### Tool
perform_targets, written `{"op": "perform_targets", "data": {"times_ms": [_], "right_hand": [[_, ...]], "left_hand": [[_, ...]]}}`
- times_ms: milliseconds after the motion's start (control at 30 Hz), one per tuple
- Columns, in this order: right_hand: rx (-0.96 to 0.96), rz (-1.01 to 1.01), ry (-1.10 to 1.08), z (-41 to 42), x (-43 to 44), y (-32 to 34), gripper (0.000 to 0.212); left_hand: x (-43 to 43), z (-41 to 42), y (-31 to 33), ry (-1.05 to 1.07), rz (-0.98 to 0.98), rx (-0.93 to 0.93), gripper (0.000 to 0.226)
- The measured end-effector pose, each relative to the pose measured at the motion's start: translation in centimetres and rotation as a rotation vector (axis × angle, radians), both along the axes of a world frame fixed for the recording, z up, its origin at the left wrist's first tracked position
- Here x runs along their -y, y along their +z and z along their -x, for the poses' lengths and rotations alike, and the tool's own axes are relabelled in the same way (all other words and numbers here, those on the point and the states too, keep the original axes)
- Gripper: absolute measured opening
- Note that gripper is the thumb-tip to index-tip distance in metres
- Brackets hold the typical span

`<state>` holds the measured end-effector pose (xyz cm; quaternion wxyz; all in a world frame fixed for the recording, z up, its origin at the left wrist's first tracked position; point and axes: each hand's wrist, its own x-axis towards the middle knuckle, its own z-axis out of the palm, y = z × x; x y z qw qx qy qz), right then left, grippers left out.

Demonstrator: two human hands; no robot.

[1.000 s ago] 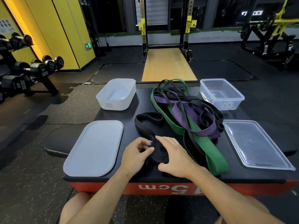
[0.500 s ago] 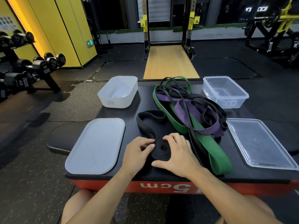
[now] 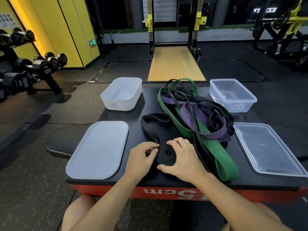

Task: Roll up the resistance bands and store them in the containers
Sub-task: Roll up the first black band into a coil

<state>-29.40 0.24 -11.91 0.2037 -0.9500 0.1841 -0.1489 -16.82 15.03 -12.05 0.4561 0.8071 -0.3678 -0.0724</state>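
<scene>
Head view puts the black band [image 3: 166, 155] low in the centre of the frame. It lies on the worktop [image 3: 150, 112] as a flat spiral between my two hands, and its unrolled loop [image 3: 150, 124] trails away toward the upper left of the coil. My left hand [image 3: 141, 157] pinches the band where it feeds into the coil's left edge. My right hand [image 3: 185, 157] cups the coil, fingers curled over its far rim and thumb against the near one. I judge this rubber to be light, soft and floppy yet springy, so the spiral will want to unwind the moment the squeeze goes. Its matte skin should grip rather than slide. The best hold, I reckon, is across the rim, thumb opposing fingers, clamping the outer turn and never the hollow middle. Right of the coil lies a tangle with a green band [image 3: 223, 162] and a purple band [image 3: 215, 134] among thin black ones. The white container [image 3: 121, 94] sits at the upper left of the worktop and the clear container [image 3: 232, 95] at the upper right, both lidless.
</scene>
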Motion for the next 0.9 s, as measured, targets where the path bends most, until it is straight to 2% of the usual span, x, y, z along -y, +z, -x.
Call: {"op": "perform_targets", "data": {"times_ms": [100, 167, 333, 433, 567, 633, 733, 900], "right_hand": [[-0.002, -0.04, 0.054, 0.0, 0.4, 0.1, 0.088], [-0.01, -0.076, 0.091, 0.2, 0.5, 0.3, 0.088], [-0.046, -0.184, 0.171, 0.6, 1.0, 1.0, 0.091], [-0.068, -0.245, 0.224, 0.8, 1.3, 1.0, 0.093], [-0.117, -0.169, 0.254, 0.8, 1.3, 1.0, 0.095], [-0.132, -0.079, 0.201, 0.8, 0.9, 0.8, 0.103], [-0.1, 0.004, 0.006, 0.6, 0.2, 0.4, 0.114], [-0.013, -0.047, -0.024, 0.3, 0.4, -0.3, 0.106]], "left_hand": [[-0.1, -0.4, 0.2, 0.019, 0.081, -0.191, 0.028], [-0.2, -0.6, 0.4, 0.021, 0.096, -0.237, 0.023], [0.0, -0.1, 0.0, -0.031, 0.026, -0.081, 0.018], [0.0, -0.4, 0.2, -0.051, 0.017, -0.075, 0.008], [-0.1, -0.5, 0.4, -0.075, 0.009, -0.075, 0.01], [0.0, -0.4, 0.4, -0.068, 0.016, -0.074, 0.01], [0.0, -0.3, 0.3, -0.059, 0.021, -0.054, 0.01], [0.1, -0.1, -0.3, -0.048, 0.001, 0.0, 0.011]]}}
